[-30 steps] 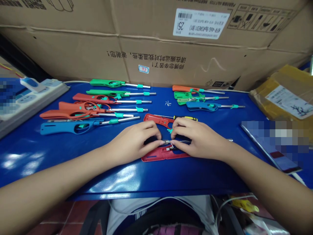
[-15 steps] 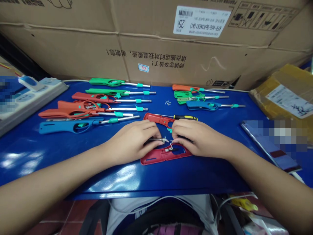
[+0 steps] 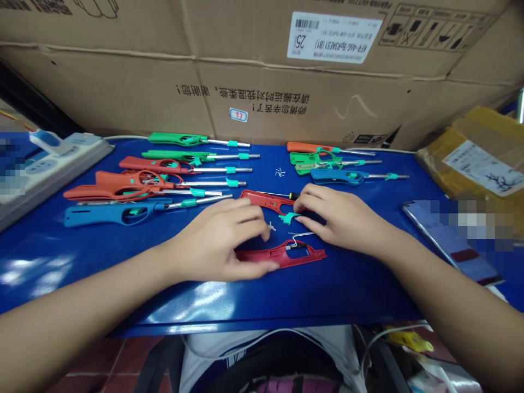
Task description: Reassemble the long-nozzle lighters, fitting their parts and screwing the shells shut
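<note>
My left hand (image 3: 227, 240) is spread around the handle end of a red lighter shell half (image 3: 282, 254), its thumb along the near edge and fingers apart. A small whitish part (image 3: 272, 226) shows by its fingertips. Inside the shell are a white wire (image 3: 298, 236) and a dark piece. My right hand (image 3: 339, 213) has thumb and forefinger closed at the edge of a teal plastic trigger (image 3: 289, 218). Behind it lies the other red shell half (image 3: 266, 201), with a screwdriver (image 3: 293, 196) partly hidden by the right hand.
Several gas lighters (image 3: 123, 188) lie at left, and more lighters (image 3: 339, 176) at back right. Small white sticks (image 3: 280, 172) lie between the groups. A power strip (image 3: 53, 164), a large carton (image 3: 245, 71), a taped box (image 3: 483, 164) and a phone (image 3: 450, 240) surround the work area.
My left hand has let go of the thin metal part and opened over the red shell. My right hand has shifted from the wire ends to the teal trigger.
</note>
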Motion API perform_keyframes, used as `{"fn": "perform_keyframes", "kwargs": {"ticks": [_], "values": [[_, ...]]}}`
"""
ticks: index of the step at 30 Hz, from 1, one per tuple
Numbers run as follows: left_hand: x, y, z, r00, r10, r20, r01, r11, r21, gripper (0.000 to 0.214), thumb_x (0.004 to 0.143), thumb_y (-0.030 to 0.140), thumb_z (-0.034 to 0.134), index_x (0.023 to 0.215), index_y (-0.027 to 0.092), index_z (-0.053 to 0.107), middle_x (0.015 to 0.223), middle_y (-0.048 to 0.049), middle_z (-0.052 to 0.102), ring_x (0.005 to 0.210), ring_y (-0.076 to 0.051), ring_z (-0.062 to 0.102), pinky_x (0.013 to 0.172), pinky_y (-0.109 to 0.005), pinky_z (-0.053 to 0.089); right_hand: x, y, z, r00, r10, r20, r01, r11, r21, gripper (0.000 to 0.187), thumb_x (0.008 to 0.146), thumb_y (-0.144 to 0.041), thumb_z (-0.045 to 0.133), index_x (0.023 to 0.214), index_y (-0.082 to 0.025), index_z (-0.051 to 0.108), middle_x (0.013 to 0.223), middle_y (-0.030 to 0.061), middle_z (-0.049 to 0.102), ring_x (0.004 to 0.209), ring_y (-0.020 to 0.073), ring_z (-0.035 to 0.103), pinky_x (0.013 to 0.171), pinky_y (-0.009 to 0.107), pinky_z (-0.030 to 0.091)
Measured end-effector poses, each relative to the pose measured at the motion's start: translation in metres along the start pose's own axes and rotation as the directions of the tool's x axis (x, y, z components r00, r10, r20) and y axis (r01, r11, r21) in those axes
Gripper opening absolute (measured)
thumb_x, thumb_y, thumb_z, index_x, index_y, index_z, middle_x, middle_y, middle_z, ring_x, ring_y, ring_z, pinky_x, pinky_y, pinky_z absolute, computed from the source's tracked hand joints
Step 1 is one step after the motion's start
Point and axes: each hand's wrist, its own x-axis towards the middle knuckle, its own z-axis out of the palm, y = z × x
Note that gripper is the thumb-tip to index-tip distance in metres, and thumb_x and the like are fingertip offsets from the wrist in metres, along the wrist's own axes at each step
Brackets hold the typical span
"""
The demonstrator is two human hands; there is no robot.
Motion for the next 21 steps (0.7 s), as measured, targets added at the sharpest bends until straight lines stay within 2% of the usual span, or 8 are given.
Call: {"fn": "perform_keyframes", "kwargs": {"ticks": [2,5,7,10,13,15,16,21], "values": [[-0.001,0.003,0.000,0.996,0.053,0.066,-0.055,0.998,0.032,0.043,0.087,0.061,0.069,0.093,0.019,0.067,0.086,-0.0021,0.064,0.079,-0.020,0.055,0.071,-0.035,0.042,0.000,0.000,0.003,1.000,0.023,0.014,-0.023,1.000,0.005,0.009,0.099,-0.027,0.058,0.101,-0.019,0.063,0.104,0.0055,0.065,0.092,0.0210,0.065,0.073,0.032,0.048],[-0.002,0.005,0.002,0.992,0.049,0.120,-0.056,0.997,0.057,0.033,0.090,0.051,0.068,0.093,0.018,0.068,0.083,-0.0014,0.063,0.077,-0.020,0.054,0.070,-0.035,0.041,0.000,0.000,0.005,0.999,0.050,-0.020,-0.049,0.996,0.074,0.008,0.100,-0.026,0.058,0.095,-0.020,0.061,0.099,0.0033,0.065,0.087,0.0182,0.062,0.071,0.031,0.046],[-0.002,0.005,0.003,0.993,0.024,0.119,-0.032,0.998,0.060,0.026,0.091,0.044,0.067,0.095,0.018,0.067,0.083,-0.0012,0.063,0.077,-0.019,0.055,0.072,-0.034,0.043,-0.001,0.000,0.002,0.995,0.070,-0.078,-0.056,0.985,0.162,0.009,0.099,-0.025,0.059,0.092,-0.020,0.060,0.096,0.0023,0.064,0.083,0.0163,0.060,0.071,0.030,0.045],[-0.002,0.003,0.002,0.993,-0.015,0.118,0.009,0.999,0.053,0.026,0.092,0.044,0.066,0.098,0.018,0.067,0.087,-0.0014,0.064,0.079,-0.019,0.058,0.075,-0.034,0.045,-0.002,0.001,-0.004,0.987,0.062,-0.147,-0.008,0.938,0.346,0.009,0.097,-0.026,0.063,0.090,-0.020,0.062,0.091,0.0016,0.063,0.077,0.0138,0.056,0.068,0.027,0.044],[-0.002,0.000,0.001,0.990,-0.065,0.125,0.059,0.997,0.057,0.026,0.092,0.043,0.065,0.101,0.018,0.067,0.094,-0.0024,0.067,0.084,-0.020,0.061,0.077,-0.035,0.047,-0.003,-0.001,-0.010,0.993,-0.102,-0.052,0.114,0.873,0.474,0.009,0.098,-0.026,0.063,0.091,-0.020,0.064,0.091,0.0018,0.064,0.081,0.0138,0.059,0.073,0.027,0.046],[-0.001,-0.002,0.001,0.989,-0.089,0.119,0.082,0.995,0.059,0.027,0.092,0.042,0.064,0.102,0.018,0.067,0.096,-0.0029,0.068,0.088,-0.021,0.064,0.078,-0.035,0.047,-0.004,-0.002,-0.011,0.977,-0.206,0.060,0.151,0.860,0.487,0.007,0.098,-0.026,0.063,0.093,-0.021,0.066,0.097,0.0021,0.066,0.089,0.0147,0.061,0.079,0.027,0.047],[-0.001,-0.003,0.001,0.989,-0.095,0.114,0.089,0.994,0.059,0.027,0.091,0.042,0.064,0.103,0.018,0.067,0.097,-0.0030,0.068,0.089,-0.022,0.064,0.078,-0.035,0.048,-0.005,-0.003,-0.012,0.971,-0.219,0.096,0.149,0.868,0.474,0.006,0.098,-0.026,0.063,0.095,-0.022,0.067,0.100,0.0023,0.066,0.093,0.0153,0.062,0.081,0.028,0.047],[-0.001,-0.005,0.001,0.990,-0.093,0.107,0.087,0.995,0.054,0.027,0.089,0.040,0.066,0.103,0.018,0.067,0.097,-0.0029,0.069,0.089,-0.022,0.065,0.078,-0.035,0.048,-0.010,0.004,-0.018,0.991,-0.078,0.106,0.039,0.943,0.330,0.011,0.095,-0.028,0.061,0.105,-0.023,0.064,0.108,0.0046,0.065,0.094,0.0188,0.062,0.079,0.032,0.047]]}}
